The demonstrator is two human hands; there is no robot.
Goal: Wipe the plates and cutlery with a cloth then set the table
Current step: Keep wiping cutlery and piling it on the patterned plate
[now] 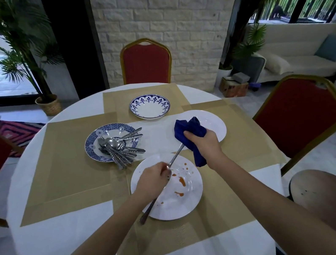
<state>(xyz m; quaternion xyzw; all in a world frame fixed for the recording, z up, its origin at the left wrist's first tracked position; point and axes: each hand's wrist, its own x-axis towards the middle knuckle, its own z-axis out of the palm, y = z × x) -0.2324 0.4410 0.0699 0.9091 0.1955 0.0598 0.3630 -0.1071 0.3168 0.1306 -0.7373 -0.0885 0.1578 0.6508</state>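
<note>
Over plate, utensil angled far-right, left fingers pinching it, right fingers clutching cloth

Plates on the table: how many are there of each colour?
Plain white plates: 2 (stained near plate, right plate)
Blue-patterned plates: 2 (cutlery plate, far plate)
Total: 4
</note>
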